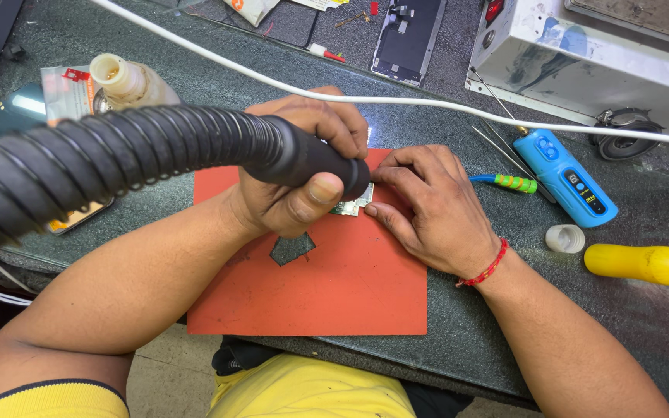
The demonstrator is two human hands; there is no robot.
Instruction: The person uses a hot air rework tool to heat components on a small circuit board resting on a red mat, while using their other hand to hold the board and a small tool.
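On red mat [334, 286], hands [303, 174] around circuit board [352, 206]

You grip a black ribbed hose [118, 159] over an orange-red mat [334, 286]; blue tool [571, 178], yellow bottle [644, 263], dark speckled tabletop [505, 325].
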